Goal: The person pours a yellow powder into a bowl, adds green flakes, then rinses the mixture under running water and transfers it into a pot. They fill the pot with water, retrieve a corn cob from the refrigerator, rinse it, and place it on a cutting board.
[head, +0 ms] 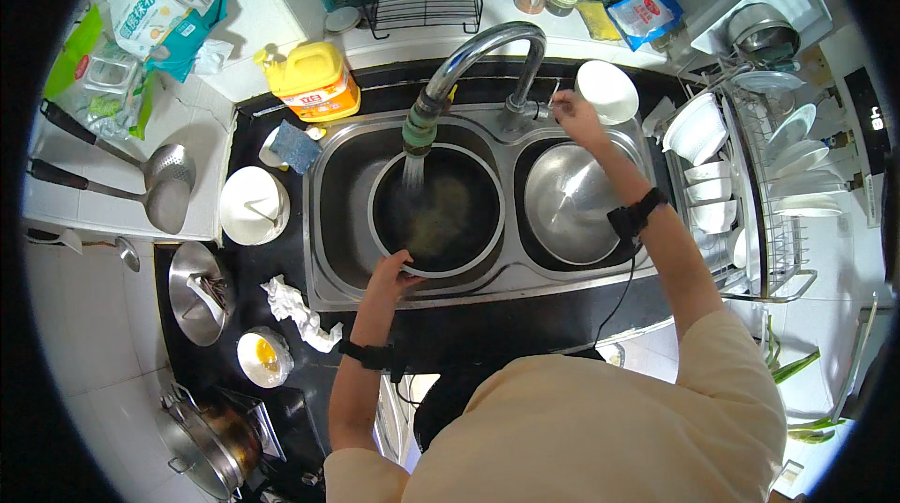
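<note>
In the left basin of a steel double sink (337,295) sits a round dark-bottomed pot (450,186) with a pale rim. My left hand (390,274) grips that rim at its near edge. Water runs from the chrome faucet (485,46), through a green-wrapped spout end, into the pot, where some cloudy liquid shows. My right hand (575,113) is on the faucet's lever (555,91), beside a white bowl (608,91) at the sink's back edge. Under my right forearm, a large shiny steel basin or lid (569,200) fills the right side of the sink.
Left of the sink stand a yellow detergent jug (313,81), a blue sponge (295,146), stacked white bowls (254,206) and crumpled tissue (302,313). A bowl with egg yolk (265,357) and a steel pot (211,440) lie nearer. A loaded dish rack (766,222) flanks the right.
</note>
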The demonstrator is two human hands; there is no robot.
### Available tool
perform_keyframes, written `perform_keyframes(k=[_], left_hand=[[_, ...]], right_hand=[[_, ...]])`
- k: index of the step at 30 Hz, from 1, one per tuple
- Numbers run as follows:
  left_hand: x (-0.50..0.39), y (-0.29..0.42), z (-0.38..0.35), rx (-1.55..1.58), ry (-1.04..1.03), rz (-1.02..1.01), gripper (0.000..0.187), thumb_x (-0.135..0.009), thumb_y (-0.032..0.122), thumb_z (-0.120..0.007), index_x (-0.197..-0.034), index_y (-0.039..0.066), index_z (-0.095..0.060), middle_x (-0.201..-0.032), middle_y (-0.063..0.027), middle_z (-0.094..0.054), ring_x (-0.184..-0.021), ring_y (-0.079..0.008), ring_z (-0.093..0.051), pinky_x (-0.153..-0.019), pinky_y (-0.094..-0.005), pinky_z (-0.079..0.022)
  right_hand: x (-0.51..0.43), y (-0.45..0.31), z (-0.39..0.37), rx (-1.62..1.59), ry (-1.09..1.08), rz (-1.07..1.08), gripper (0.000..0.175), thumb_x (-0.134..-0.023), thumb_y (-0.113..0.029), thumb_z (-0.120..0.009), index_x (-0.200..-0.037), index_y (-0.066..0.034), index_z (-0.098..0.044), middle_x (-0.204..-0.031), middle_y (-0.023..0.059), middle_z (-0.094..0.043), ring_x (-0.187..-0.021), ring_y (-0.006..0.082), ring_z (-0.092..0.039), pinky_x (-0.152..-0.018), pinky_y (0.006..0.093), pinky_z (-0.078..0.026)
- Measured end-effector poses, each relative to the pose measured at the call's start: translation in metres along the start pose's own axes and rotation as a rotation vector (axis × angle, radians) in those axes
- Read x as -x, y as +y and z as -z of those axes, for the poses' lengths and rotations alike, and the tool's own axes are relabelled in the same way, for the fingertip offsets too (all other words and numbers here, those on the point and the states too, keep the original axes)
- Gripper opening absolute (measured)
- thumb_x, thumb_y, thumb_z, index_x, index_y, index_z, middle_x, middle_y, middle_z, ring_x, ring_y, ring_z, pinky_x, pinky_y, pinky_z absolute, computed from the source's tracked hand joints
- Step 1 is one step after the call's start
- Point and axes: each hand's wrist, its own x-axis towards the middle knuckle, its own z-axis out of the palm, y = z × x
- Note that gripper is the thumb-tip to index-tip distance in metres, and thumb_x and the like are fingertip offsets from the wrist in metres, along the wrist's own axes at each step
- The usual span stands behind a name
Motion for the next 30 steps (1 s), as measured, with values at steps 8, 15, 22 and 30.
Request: perform_keyframes(k=[8, 15, 22, 30], left_hand=[[-0.011, 0.0, 0.001, 0.021, 0.017, -0.002, 0.037, -0.07, 0.005, -0.057, -0.105, -0.004, -0.047, -0.098, -0.0146, -0.052, -0.087, -0.0302, -0.059, -0.072, -0.0483, -0.057], [-0.004, 0.0, 0.0, 0.015, 0.047, 0.022, 0.033, -0.072, 0.006, -0.057, -0.102, -0.002, -0.045, -0.099, -0.0143, -0.052, -0.087, -0.0303, -0.059, -0.072, -0.0486, -0.057], [0.05, -0.011, -0.006, -0.031, 0.122, 0.007, 0.014, -0.074, 0.011, -0.059, -0.081, 0.001, -0.054, -0.093, -0.0124, -0.055, -0.087, -0.0294, -0.059, -0.07, -0.0459, -0.055], [0.143, -0.039, 0.005, -0.01, 0.029, -0.024, 0.022, -0.072, 0.004, -0.055, -0.093, -0.001, -0.055, -0.095, -0.0117, -0.058, -0.086, -0.0277, -0.061, -0.073, -0.0422, -0.055]], right_hand=[[-0.039, 0.016, -0.004, -0.19, 0.162, -0.311, 0.051, -0.079, -0.015, -0.057, -0.125, 0.0049, -0.047, -0.115, 0.0206, -0.058, -0.102, 0.0269, -0.059, -0.084, 0.0325, -0.048], [-0.05, -0.002, -0.013, -0.324, -0.009, -0.351, 0.058, -0.081, -0.016, -0.055, -0.134, 0.0014, -0.04, -0.12, 0.017, -0.056, -0.107, 0.023, -0.054, -0.089, 0.03, -0.042], [0.038, -0.018, -0.029, -0.309, -0.103, -0.088, 0.042, -0.085, -0.041, -0.058, -0.097, -0.0006, -0.06, -0.077, 0.0059, -0.059, -0.07, 0.0148, -0.055, -0.065, 0.029, -0.046], [0.156, -0.122, -0.041, -0.276, -0.404, 0.01, 0.046, -0.088, -0.038, -0.056, -0.065, 0.0016, -0.046, -0.053, 0.0085, -0.04, -0.05, 0.015, -0.035, -0.048, 0.035, -0.032]])
